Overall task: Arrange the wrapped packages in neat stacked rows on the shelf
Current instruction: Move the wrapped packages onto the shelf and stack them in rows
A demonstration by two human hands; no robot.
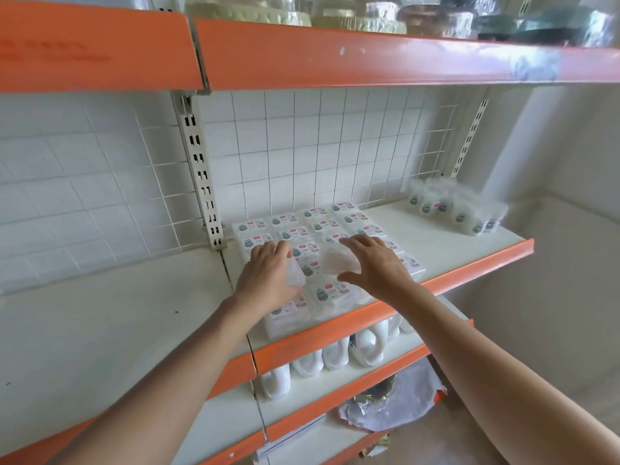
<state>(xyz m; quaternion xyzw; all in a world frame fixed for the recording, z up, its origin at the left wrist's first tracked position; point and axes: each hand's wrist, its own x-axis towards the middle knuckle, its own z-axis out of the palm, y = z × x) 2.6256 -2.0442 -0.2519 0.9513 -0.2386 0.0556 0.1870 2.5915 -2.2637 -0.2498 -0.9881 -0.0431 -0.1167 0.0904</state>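
- Wrapped packages (pixel 320 226): laid in rows on the shelf (pixel 453 243); the front ones are hidden by hands.
- Left hand (pixel 266 278): curled round a blurred package (pixel 296 275), above the shelf.
- Right hand (pixel 377 263): second blurred package (pixel 335 261) pinched, above the shelf.

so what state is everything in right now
left hand, gripping a wrapped package
right hand, holding a second package
rows of packages, lying flat, labels up
cluster of packs, bunched loosely, far right
jugs, upright, one level down
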